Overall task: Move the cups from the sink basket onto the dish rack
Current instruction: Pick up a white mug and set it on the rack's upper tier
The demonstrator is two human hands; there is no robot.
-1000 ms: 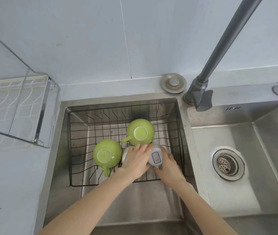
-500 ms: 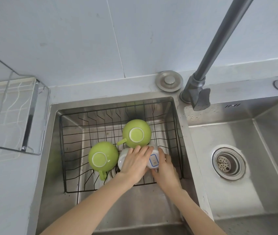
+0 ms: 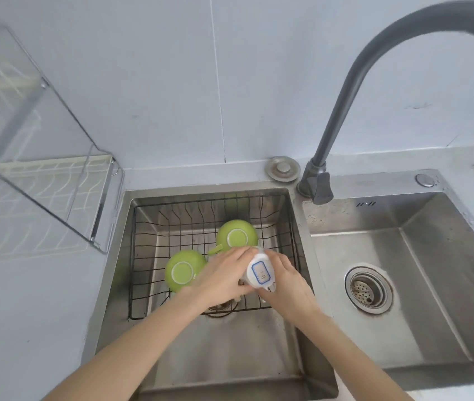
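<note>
A black wire sink basket sits in the left sink bowl. Two green cups rest upside down in it, one at the back and one at the front left. A white cup with a blue-edged label on its base is held upside down a little above the basket. My left hand grips its left side and my right hand grips its right side. The dish rack stands on the counter to the left of the sink, with nothing visible on it.
A dark curved faucet rises behind the divider between the two bowls. The right sink bowl holds a round drain strainer. A round metal cap lies on the ledge behind the left bowl. A tiled wall stands behind.
Both hands have lifted the white cup a little off the basket and tipped its labelled base up. The camera has moved closer and tilted up.
</note>
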